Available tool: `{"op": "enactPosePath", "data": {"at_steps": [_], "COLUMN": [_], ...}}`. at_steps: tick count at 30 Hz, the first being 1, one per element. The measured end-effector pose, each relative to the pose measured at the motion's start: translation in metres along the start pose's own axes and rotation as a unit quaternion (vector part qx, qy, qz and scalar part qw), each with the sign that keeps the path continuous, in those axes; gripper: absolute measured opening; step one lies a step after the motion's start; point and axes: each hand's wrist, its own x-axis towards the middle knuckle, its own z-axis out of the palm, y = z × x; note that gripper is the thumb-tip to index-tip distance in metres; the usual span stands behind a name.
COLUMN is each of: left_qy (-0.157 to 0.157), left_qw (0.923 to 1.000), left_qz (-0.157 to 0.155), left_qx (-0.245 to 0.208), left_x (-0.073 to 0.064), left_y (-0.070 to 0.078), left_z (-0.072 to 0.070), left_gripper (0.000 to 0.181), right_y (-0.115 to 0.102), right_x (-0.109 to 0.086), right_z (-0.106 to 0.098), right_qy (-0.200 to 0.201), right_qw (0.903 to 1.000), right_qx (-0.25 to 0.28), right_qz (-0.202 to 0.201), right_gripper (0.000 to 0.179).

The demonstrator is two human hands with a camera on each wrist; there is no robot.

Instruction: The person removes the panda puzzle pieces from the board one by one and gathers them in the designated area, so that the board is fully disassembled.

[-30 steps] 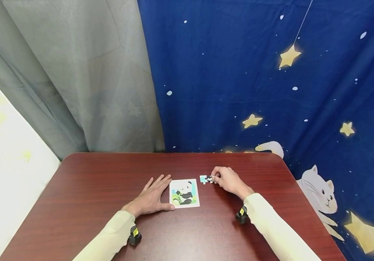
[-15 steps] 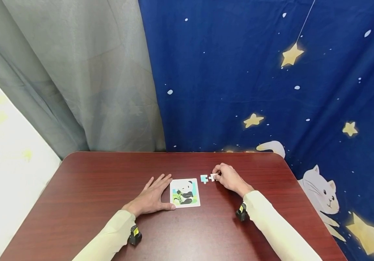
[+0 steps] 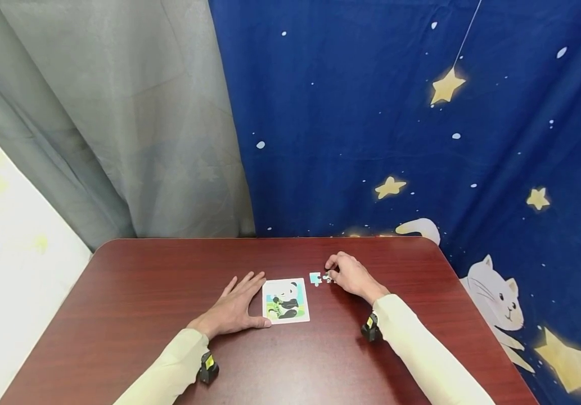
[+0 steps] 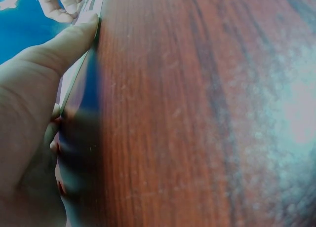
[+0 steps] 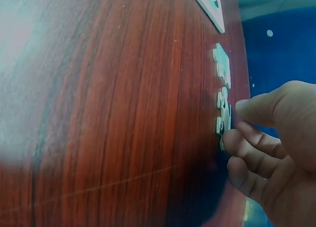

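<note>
My left hand (image 3: 234,309) lies with spread fingers on the table, thumb and fingertips along the left and near edges of a square panda puzzle board (image 3: 286,300). Right of the board lies a light-blue jigsaw piece (image 3: 315,278). Beside it is a black-and-white patterned jigsaw piece (image 5: 223,111), partly hidden by my right hand (image 3: 353,275) in the head view. In the right wrist view the bent fingers and thumb (image 5: 261,107) sit close over that piece, thumb tip and fingertips apart. A fingertip overlaps its end; whether it touches is unclear.
The dark red wooden table (image 3: 290,360) ends just beyond the pieces. Behind it hang a grey curtain (image 3: 133,112) and a blue starry curtain (image 3: 346,112). A black wrist camera (image 3: 371,328) sits at the right cuff.
A pale, plain side showed at my right fingertips half a second ago; the patterned piece shows there now. The right hand has shifted slightly. The left hand and board stay put.
</note>
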Motion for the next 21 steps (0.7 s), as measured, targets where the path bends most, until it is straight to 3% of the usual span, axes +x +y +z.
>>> {"op": "enactPosePath", "data": {"at_steps": [13, 21], "left_qy": [-0.002, -0.003], "left_qw": [1.0000, 1.0000], "left_qz": [0.001, 0.001], "left_qx": [0.005, 0.009], "left_x": [0.000, 0.000], "left_y": [0.001, 0.001], "left_z": [-0.002, -0.003], "left_gripper": [0.110, 0.110], "right_y": [-0.032, -0.048], "right_x": [0.001, -0.001], "right_z": [0.010, 0.018], "right_qy": [-0.022, -0.055], "right_qw": [0.9987, 0.9949], "right_qx": [-0.007, -0.028], "right_qz": [-0.046, -0.080], "right_gripper": [0.008, 0.015]}}
